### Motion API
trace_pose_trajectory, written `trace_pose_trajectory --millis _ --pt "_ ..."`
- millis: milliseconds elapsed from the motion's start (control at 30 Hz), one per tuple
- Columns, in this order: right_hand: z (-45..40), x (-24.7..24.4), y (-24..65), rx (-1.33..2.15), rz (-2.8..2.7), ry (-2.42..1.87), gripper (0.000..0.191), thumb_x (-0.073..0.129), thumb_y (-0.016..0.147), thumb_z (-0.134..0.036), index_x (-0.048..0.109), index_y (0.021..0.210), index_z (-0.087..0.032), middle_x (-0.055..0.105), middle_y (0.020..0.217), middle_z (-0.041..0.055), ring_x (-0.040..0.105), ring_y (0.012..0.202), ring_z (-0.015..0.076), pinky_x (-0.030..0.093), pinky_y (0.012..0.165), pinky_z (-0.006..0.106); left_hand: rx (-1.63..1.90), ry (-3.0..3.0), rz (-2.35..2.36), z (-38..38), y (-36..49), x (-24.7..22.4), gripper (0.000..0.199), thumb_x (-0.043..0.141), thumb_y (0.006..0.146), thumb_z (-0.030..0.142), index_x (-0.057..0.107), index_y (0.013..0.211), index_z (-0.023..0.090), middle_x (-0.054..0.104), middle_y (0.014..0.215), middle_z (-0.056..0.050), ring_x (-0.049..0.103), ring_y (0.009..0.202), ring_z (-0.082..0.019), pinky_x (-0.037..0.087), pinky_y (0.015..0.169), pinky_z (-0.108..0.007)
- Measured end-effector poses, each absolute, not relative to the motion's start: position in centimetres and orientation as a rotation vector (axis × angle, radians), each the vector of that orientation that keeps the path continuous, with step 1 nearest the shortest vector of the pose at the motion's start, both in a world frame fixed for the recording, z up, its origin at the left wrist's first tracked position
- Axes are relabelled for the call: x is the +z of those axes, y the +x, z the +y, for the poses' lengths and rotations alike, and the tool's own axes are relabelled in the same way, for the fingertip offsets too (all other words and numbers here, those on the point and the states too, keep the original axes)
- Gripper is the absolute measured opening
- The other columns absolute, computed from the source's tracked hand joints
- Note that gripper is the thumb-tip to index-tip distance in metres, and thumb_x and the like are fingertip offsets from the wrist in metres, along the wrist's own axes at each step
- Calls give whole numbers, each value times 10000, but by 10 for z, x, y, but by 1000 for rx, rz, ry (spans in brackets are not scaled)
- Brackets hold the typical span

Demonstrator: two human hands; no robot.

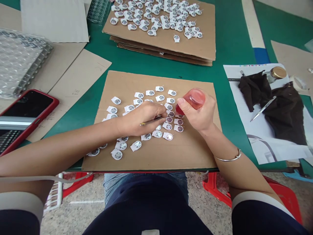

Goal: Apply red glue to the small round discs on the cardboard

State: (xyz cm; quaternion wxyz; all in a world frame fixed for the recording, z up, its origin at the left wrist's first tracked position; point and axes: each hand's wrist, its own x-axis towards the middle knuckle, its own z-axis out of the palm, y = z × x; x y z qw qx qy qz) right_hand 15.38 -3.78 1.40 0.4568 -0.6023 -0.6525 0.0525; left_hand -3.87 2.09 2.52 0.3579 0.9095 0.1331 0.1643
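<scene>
My left hand (140, 118) is closed around slim metal tweezers (152, 121), their tip among small white-tabbed round metal pieces (168, 136). Tilted over the right part of that group is a squeeze bottle (195, 99) of translucent red, wrapped by the fingers of my right hand (201, 116). The bottle's nozzle is low, near the pieces; whether it touches one I cannot tell. All these pieces lie in loose rows on a brown cardboard sheet (190, 151), and my left hand and forearm hide some of them.
Behind is a cardboard stack (195, 52) bearing many similar pieces. At left are a red-cased phone (26, 107) and clear plastic trays (22, 62). At right, dark cloth (285, 112), another pair of tweezers (264, 108) and a gold-lidded jar (277, 72) lie on white paper (254, 143).
</scene>
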Motion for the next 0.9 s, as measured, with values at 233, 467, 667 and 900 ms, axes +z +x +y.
trace_pose_trajectory --millis 233,467,667,900 --pt "-38 14 154 119 -1602 -1443 281 621 778 -441 525 664 -202 563 639 19 507 592 138 442 581 317 430 2339 346 21 -39 25 89 499 831 122 584 807 132 622 695 -25 553 630 -115 416 601 -236" --pt "-38 15 154 120 -1587 -1449 283 614 777 -446 525 662 -204 544 618 14 493 573 136 432 570 314 430 2331 344 21 -39 27 94 499 830 128 590 804 130 632 714 -37 564 638 -121 419 610 -245" --pt "-39 17 153 116 -1604 -1496 314 583 785 -489 513 664 -208 558 631 20 506 583 142 456 589 322 412 2323 362 21 -39 28 108 488 837 142 590 805 131 637 737 -44 564 657 -124 426 624 -251" --pt "-39 16 152 139 -1595 -1472 323 591 789 -493 515 671 -203 546 636 24 510 592 144 456 594 330 413 2301 374 21 -38 28 119 489 839 150 596 796 123 632 728 -47 562 654 -123 432 619 -250"
